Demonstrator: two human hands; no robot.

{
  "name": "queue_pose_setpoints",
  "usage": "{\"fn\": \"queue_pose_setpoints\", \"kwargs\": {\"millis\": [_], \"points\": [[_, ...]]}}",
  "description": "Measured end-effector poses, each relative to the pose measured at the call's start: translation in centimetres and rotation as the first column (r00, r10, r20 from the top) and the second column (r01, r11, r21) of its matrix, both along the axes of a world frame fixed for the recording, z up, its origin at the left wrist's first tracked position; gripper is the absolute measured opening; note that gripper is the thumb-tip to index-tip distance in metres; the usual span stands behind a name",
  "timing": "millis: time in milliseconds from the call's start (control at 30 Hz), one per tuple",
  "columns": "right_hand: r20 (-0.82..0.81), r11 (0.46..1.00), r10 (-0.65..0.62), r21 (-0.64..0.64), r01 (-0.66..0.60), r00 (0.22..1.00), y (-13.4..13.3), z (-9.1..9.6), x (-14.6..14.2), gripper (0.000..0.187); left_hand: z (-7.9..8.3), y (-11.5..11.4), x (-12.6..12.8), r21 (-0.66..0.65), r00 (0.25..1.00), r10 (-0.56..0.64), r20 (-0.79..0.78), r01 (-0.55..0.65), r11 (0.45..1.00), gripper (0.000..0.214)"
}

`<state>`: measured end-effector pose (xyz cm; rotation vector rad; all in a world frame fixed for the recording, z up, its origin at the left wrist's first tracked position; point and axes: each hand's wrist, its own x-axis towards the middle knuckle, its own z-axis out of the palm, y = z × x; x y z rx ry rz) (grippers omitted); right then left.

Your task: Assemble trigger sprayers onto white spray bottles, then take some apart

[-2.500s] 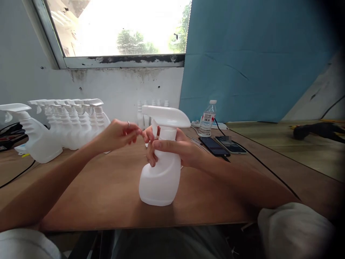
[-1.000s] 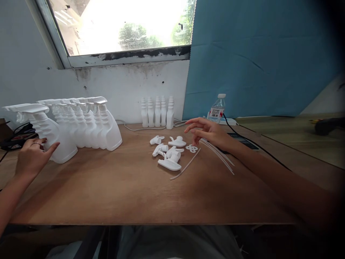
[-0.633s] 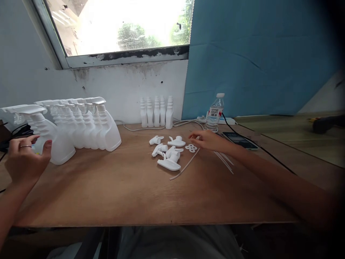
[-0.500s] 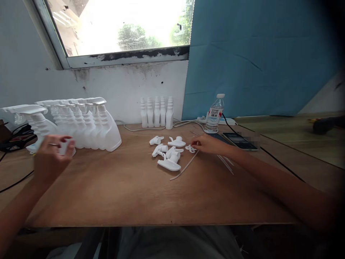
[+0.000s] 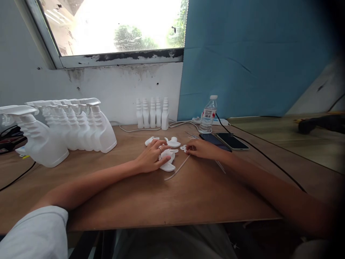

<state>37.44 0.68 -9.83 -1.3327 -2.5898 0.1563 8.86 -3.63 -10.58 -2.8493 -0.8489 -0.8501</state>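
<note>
My left hand (image 5: 151, 157) lies on a small pile of white spray trigger heads (image 5: 169, 166) at the middle of the wooden table (image 5: 129, 196), its fingers curled over one of them. A little to the right, my right hand (image 5: 201, 149) rests on the table with its fingertips pinched together beside small white rings (image 5: 183, 147) and the top end of a thin dip tube (image 5: 176, 170). What the pinch holds is hidden. More thin tubes (image 5: 220, 166) lie under my right wrist.
A row of several assembled white spray bottles (image 5: 81, 127) stands at the left, with one more (image 5: 40, 145) nearer me. Several small white bottles (image 5: 152, 114) line the back wall. A water bottle (image 5: 208, 117), two phones (image 5: 223, 140) and cables (image 5: 269, 158) lie at the right.
The spray bottle held earlier now stands at the left end of the row. My left hand has swung from that bottle across to the pile of trigger heads. My right hand stays by the rings.
</note>
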Motion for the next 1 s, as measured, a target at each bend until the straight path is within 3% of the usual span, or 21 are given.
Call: {"fn": "queue_pose_setpoints", "kwargs": {"millis": [233, 533, 767, 933, 1000], "points": [[-0.043, 0.999, -0.001, 0.044, 0.003, 0.999, -0.2, -0.6, -0.5, 0.02, -2.0, -1.1, -0.4, 0.021, 0.999, -0.042, 0.018, 0.042, 0.999, 0.042], [-0.035, 0.994, -0.012, 0.111, 0.016, 0.999, -1.1, -0.8, -1.6, 0.019, -2.1, -1.6, -1.1, -0.053, 0.981, -0.081, 0.176, 0.091, 0.994, 0.03], [0.025, 0.988, -0.033, 0.15, 0.029, 0.999, -1.3, -0.9, -1.9, 0.022, -2.1, -3.0, -1.7, -0.124, 0.988, -0.003, 0.154, 0.022, 0.992, 0.029], [0.063, 0.975, -0.019, 0.222, 0.004, 0.998, -1.5, -1.0, -2.0, 0.021, -1.9, -3.2, -1.8, -0.153, 0.981, -0.068, 0.18, 0.096, 0.984, 0.019], [0.05, 0.965, -0.027, 0.263, 0.013, 0.998, -1.7, -0.9, -2.1, 0.021, -1.9, -3.2, -1.7, -0.181, 0.979, -0.042, 0.198, 0.079, 0.98, 0.019]]}}
